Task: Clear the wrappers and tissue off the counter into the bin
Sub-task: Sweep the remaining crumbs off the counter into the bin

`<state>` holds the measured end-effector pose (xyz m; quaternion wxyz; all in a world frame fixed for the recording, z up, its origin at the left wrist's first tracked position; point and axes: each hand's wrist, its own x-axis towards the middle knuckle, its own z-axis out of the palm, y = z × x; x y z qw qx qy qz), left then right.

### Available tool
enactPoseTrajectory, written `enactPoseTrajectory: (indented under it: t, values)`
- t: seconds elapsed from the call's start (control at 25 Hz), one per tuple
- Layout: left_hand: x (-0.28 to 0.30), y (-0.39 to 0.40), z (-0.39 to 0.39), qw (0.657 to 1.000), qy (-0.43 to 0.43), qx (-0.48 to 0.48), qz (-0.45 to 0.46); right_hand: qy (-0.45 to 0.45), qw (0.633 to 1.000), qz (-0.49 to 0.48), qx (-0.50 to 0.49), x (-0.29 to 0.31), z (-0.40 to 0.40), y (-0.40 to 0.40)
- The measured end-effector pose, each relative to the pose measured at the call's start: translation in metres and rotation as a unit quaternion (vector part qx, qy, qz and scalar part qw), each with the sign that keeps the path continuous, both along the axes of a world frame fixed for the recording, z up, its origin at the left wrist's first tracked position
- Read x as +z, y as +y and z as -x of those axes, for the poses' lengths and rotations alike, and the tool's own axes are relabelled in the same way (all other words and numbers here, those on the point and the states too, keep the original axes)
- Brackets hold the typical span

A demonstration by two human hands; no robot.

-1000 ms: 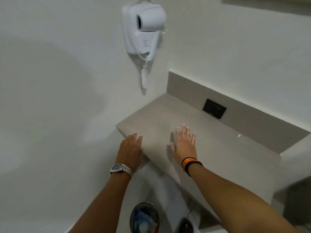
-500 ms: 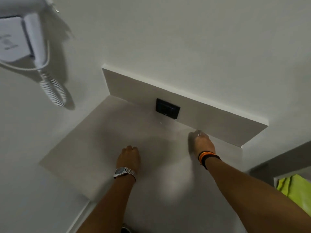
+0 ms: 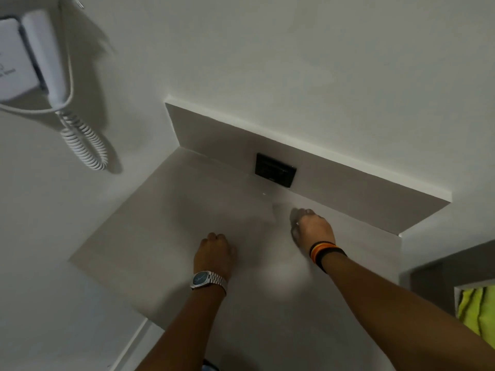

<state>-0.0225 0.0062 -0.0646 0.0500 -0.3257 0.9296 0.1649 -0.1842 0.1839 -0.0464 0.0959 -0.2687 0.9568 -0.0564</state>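
Note:
The grey counter (image 3: 171,236) shows no wrapper or tissue; only a tiny white speck (image 3: 263,194) lies near the back wall, under the black socket. My left hand (image 3: 214,254), with a steel watch on the wrist, rests on the counter's middle with its fingers curled under. My right hand (image 3: 313,230), with orange and black bands on the wrist, is further back and right, near the backsplash. Its fingers are bent down with the tips at the surface. Nothing shows in either hand, though the palms are hidden. A bluish sliver of the bin (image 3: 208,366) peeks in at the bottom edge.
A white wall hair dryer (image 3: 32,54) with a coiled cord (image 3: 84,140) hangs at the upper left. A black socket plate (image 3: 276,170) sits in the grey backsplash. A yellow-green cloth (image 3: 476,309) lies in a recess at the right edge.
The view swung right and closer, so the bin slid almost out of frame. Both hands went from flat and spread to curled; the right hand reached back to the backsplash, then drew slightly away.

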Motion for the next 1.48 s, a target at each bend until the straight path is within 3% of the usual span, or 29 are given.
enactPoseTrajectory:
  t: [0.24, 0.36, 0.48, 0.64, 0.76, 0.92, 1.08, 1.24, 1.48]
  values:
    - [-0.012, 0.004, -0.038, 0.998, -0.005, -0.055, 0.016, -0.053, 0.987, 0.142, -0.046, 0.003, -0.086, -0.019]
    - [-0.008, 0.008, -0.04, 0.994, -0.034, -0.099, 0.039, -0.057, 0.982, 0.167, -0.06, 0.006, -0.118, -0.013]
    - [-0.007, 0.009, -0.066, 0.997, -0.016, -0.077, 0.01, -0.064, 0.979, 0.188, -0.05, 0.015, -0.151, -0.009]
    - [0.001, 0.0, -0.147, 0.992, 0.081, 0.036, -0.086, -0.123, 0.959, 0.25, -0.047, 0.019, -0.204, -0.032]
    - [0.006, -0.01, -0.214, 0.955, 0.162, 0.201, -0.145, -0.223, 0.921, 0.308, -0.081, 0.009, -0.251, -0.06]
    - [-0.023, -0.003, -0.31, 0.914, 0.183, 0.31, -0.186, -0.306, 0.904, 0.298, 0.001, -0.018, -0.33, -0.094]
    - [-0.102, 0.037, -0.384, 0.888, 0.127, 0.383, -0.22, -0.321, 0.924, 0.182, 0.102, -0.096, -0.397, -0.092]
    - [-0.198, 0.078, -0.407, 0.877, 0.057, 0.407, -0.25, -0.341, 0.935, 0.062, 0.081, -0.218, -0.412, -0.06]
    - [-0.354, 0.107, -0.401, 0.886, 0.004, 0.405, -0.227, -0.311, 0.946, -0.003, 0.093, -0.378, -0.408, -0.04]
